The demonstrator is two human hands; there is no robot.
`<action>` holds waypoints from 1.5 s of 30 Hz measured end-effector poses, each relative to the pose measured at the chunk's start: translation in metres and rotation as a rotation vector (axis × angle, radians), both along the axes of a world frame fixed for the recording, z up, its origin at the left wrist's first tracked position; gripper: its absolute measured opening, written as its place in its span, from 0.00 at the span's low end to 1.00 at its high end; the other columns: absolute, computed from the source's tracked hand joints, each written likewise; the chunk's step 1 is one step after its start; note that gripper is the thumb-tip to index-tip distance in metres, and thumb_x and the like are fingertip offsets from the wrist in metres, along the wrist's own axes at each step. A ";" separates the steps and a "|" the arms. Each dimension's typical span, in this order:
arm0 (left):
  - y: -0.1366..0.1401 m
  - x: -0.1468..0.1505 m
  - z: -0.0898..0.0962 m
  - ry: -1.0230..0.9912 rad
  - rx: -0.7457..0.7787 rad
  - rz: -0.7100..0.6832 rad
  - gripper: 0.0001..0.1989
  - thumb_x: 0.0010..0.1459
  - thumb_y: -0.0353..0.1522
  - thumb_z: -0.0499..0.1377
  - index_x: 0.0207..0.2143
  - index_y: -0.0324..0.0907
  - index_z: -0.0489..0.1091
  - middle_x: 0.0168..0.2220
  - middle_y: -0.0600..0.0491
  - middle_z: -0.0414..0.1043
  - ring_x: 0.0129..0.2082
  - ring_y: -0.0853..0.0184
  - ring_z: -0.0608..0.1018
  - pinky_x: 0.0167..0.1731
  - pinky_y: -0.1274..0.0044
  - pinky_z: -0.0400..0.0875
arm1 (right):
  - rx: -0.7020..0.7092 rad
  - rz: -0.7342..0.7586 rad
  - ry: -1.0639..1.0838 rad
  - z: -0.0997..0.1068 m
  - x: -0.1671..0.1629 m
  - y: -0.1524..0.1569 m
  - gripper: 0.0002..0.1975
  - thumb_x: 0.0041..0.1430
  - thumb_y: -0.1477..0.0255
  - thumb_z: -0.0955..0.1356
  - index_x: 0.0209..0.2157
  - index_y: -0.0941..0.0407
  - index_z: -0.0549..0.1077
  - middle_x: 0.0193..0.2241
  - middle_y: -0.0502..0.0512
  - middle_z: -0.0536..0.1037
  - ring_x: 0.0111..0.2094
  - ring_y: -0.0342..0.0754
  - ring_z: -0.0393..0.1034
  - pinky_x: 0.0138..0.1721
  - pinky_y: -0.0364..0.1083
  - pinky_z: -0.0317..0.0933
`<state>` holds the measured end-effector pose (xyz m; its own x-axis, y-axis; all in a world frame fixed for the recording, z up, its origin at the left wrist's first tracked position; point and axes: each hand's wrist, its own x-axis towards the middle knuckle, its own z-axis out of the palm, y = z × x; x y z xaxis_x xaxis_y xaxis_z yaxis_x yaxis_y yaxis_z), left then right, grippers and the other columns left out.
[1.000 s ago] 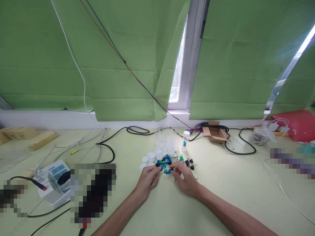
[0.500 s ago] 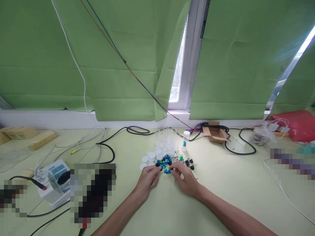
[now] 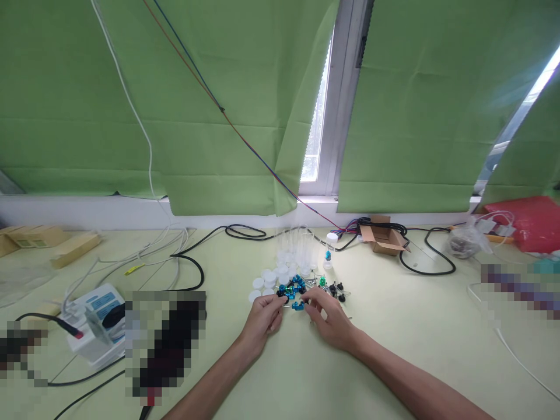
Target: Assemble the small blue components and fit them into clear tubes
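My left hand (image 3: 263, 316) is closed, thumb and forefinger pinching a small black part with a thin metal rod (image 3: 287, 305) that points right. Facing it, my right hand (image 3: 330, 318) pinches a small blue plastic piece (image 3: 298, 305) by its right end. The two parts are close together; whether they touch I cannot tell. Just behind the fingers lies a pile of blue pieces (image 3: 298, 282). White round caps (image 3: 268, 277) lie at its left. A green piece (image 3: 322, 281) and several black parts with metal pins (image 3: 340, 287) lie to the right.
Clear tubes (image 3: 297, 245) stand behind the pile, near a white-capped tube (image 3: 328, 256) with a blue piece inside. An open cardboard box (image 3: 383, 240) and black cables (image 3: 437, 272) are at the back right. A white power unit (image 3: 94, 321) with cords stands on the left.
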<state>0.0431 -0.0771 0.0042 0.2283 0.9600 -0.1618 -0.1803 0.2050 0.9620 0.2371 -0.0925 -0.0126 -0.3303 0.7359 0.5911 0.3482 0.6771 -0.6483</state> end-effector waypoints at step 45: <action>0.001 0.001 0.000 -0.028 -0.002 0.016 0.24 0.49 0.39 0.65 0.14 0.42 0.53 0.11 0.64 0.47 0.11 0.78 0.52 0.17 0.78 0.41 | -0.010 0.027 0.032 -0.001 0.000 0.000 0.09 0.66 0.72 0.61 0.46 0.54 0.67 0.41 0.58 0.69 0.30 0.45 0.67 0.30 0.44 0.66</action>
